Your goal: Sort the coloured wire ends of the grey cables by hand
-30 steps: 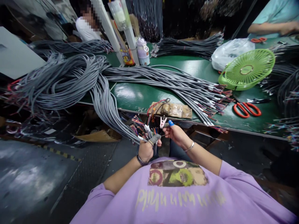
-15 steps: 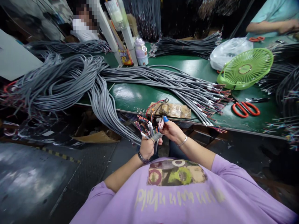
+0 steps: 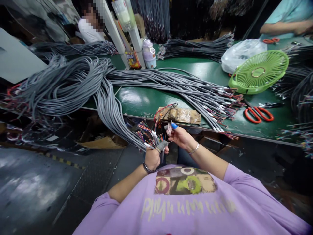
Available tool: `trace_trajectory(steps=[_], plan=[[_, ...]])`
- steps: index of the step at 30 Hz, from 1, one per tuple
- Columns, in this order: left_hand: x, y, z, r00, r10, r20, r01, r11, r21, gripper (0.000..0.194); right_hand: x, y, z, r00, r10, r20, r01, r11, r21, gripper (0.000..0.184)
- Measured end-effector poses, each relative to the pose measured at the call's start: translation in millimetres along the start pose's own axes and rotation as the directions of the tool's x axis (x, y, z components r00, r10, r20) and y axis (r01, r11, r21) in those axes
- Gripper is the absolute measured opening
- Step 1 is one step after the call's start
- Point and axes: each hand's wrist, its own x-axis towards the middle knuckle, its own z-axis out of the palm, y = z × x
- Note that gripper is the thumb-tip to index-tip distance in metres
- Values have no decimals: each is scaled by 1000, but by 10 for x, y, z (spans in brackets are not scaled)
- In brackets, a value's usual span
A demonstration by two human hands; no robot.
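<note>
My left hand (image 3: 153, 158), a grey cover on its thumb, is closed around a bunch of grey cables (image 3: 137, 141). Their ends fan out above the fist into thin coloured wires (image 3: 144, 126), some with white sleeves. Just to the right, my right hand (image 3: 182, 138) pinches a small pale pink clip (image 3: 169, 130) between its fingers; one fingertip wears a blue cover. A thin wire (image 3: 170, 141) spans the gap between both hands. Directly behind the clip, a taped cardboard piece (image 3: 184, 115) with red and black leads lies at the table edge.
The green table (image 3: 137, 96) carries a large pile of grey cables (image 3: 66, 85), red-handled scissors (image 3: 258, 115), a green fan (image 3: 259, 72), a plastic bag (image 3: 241, 55) and a bottle (image 3: 149, 54). Two other people sit across the table, one at each side.
My right fingers have closed around the pink clip, which earlier stood with its legs spread, and the hand has shifted slightly left. My left hand keeps its hold on the cables.
</note>
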Motion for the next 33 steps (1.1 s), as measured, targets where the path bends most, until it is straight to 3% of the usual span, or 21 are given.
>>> trace_trajectory(steps=[4,10,15,21,28,33], plan=[[27,7,6,999,37,-32,-38,999,-32,20,3,32,-5,999,-43,-17,43,998,-37,23],[79,23,51,998,-2,-64,-2,999,-54,20,21,102,-41,971,-225,-86,207,962,-178,43],[105,21,92,995,-45,-87,40,998,-51,19,101,86,-15,999,-24,-38,25,999,24,39],[106,-30,81,996,-28,-87,24,999,-36,20,158,105,56,992,-39,-117,58,985,164,32],[68,-48,56,996,-26,-87,24,999,-27,22,57,151,-21,1000,-13,-25,16,992,127,44],[30,-66,-9,998,5,-63,-5,1000,-1,21,-143,206,-150,999,-35,39,38,996,-83,43]])
